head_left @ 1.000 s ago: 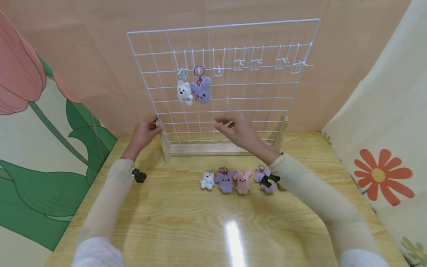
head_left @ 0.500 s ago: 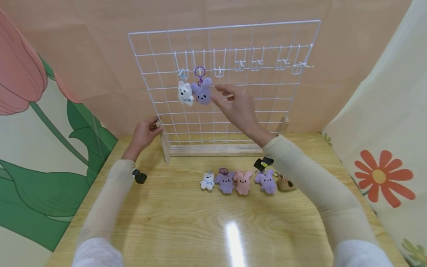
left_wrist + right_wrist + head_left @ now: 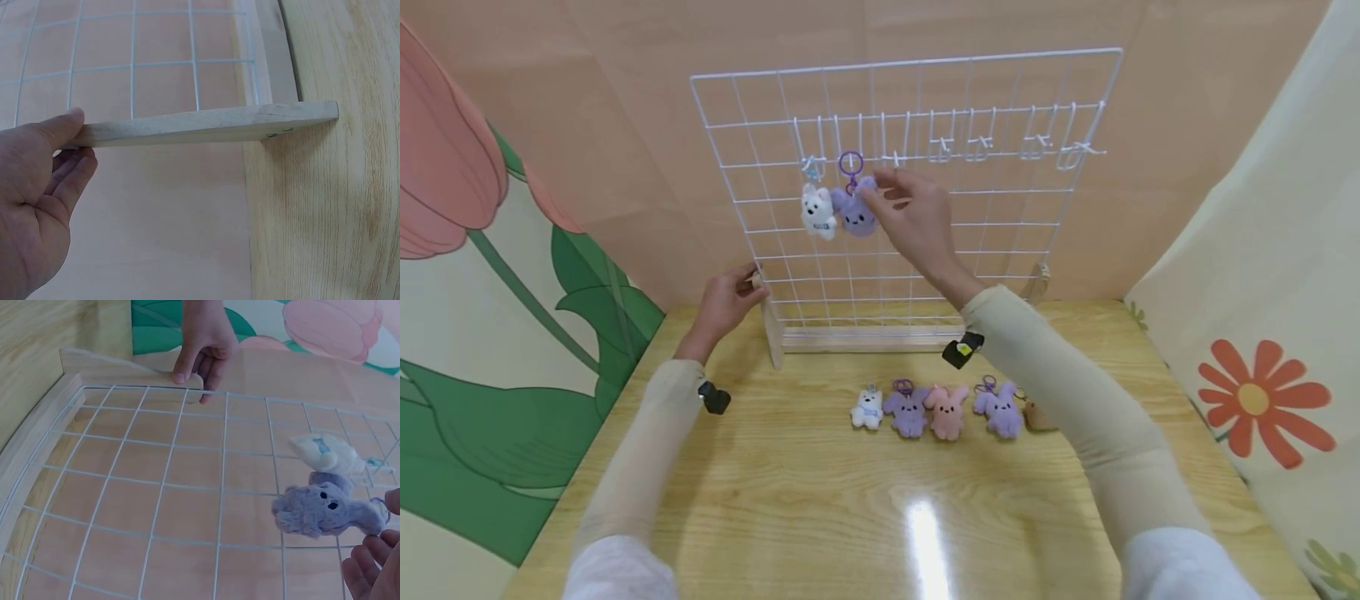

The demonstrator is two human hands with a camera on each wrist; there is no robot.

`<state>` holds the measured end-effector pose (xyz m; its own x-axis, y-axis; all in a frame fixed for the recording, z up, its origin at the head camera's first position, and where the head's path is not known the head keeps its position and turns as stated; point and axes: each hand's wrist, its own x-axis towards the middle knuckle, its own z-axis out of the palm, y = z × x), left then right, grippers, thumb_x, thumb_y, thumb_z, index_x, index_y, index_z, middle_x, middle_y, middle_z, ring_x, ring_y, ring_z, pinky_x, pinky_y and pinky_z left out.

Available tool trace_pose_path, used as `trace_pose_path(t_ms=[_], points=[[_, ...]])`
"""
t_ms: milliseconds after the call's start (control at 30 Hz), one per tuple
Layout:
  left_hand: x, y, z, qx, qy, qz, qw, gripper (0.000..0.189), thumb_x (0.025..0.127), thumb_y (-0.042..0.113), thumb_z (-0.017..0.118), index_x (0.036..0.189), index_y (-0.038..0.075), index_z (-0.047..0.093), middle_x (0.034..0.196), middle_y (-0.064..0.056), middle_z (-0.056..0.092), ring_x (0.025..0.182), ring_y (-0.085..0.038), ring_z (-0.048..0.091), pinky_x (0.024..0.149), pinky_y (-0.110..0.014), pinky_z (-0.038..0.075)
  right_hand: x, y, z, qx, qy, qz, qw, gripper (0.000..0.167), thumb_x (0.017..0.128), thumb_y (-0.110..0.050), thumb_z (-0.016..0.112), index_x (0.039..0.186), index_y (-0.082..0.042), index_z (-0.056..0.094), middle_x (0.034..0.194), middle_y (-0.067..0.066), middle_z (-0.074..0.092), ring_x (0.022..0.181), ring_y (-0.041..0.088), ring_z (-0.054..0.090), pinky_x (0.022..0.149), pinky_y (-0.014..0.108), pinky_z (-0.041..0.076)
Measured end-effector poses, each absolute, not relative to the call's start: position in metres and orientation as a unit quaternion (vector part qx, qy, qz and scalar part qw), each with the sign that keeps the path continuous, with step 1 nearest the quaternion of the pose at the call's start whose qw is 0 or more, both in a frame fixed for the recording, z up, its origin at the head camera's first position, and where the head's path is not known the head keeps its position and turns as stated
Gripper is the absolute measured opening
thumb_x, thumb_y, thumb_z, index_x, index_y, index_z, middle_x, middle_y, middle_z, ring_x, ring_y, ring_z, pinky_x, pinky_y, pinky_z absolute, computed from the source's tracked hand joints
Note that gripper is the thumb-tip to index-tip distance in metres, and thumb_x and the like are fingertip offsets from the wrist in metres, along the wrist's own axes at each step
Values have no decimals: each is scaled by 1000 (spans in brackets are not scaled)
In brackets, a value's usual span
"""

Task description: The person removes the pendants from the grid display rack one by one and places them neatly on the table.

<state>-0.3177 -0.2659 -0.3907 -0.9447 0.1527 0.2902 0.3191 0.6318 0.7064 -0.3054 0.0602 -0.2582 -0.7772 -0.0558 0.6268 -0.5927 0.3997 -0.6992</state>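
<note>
My left hand pinches the top of the wooden side support of a white wire grid rack, thumb above and fingers beneath in the left wrist view. A purple plush bunny keychain hangs by its purple ring from a rack hook. Beside its ear is my right hand, with thumb and fingers apart on either side of the ear; whether they press it is unclear. Against the bunny's left side hangs a white plush dog keychain, also seen in the right wrist view.
On the table lie a white dog keychain, a purple one, a pink one, another purple one and a brown plush, partly behind the right sleeve. More white hooks line the rack rightward.
My right hand has risen from the lower middle of the rack and moved left to the hanging purple bunny's ear. My left hand stays on the support.
</note>
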Motion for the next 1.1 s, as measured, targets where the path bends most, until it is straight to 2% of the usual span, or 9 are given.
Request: trace_pose_path(t_ms=[200, 467, 733, 1100], points=[[-318, -266, -391, -133, -896, -412, 99, 57, 99, 11, 69, 147, -9, 46, 141, -30, 56, 122, -43, 63, 99, -48, 57, -312, 51, -257, 185, -793, 518, 262, 36, 93, -25, 78, 121, -2, 73, 110, 11, 77, 90, 16, 74, 77, 19, 61], [-319, -267, -393, -135, -897, -407, 107, 56, 99, 11, 69, 146, -10, 48, 139, -30, 57, 119, -43, 65, 98, -48, 57, -317, 42, -253, 153, -791, 533, 258, 27, 93, -26, 78, 112, -6, 78, 102, 9, 78, 83, 12, 72, 71, 21, 61], [-319, -267, -392, -137, -896, -407, 107, 56, 99, 11, 69, 146, -10, 47, 139, -31, 57, 119, -44, 64, 98, -49, 57, -323, 35, -251, 139, -789, 527, 285, 25, 95, -28, 76, 107, -7, 80, 98, 7, 79, 78, 9, 73, 65, 19, 60], [-319, -267, -393, -138, -896, -407, 113, 54, 99, 10, 69, 145, -11, 48, 137, -32, 58, 119, -45, 64, 98, -50, 57, -328, 30, -252, 110, -784, 538, 288, 22, 94, -26, 77, 104, -7, 81, 94, 7, 79, 78, 11, 74, 66, 19, 59]])
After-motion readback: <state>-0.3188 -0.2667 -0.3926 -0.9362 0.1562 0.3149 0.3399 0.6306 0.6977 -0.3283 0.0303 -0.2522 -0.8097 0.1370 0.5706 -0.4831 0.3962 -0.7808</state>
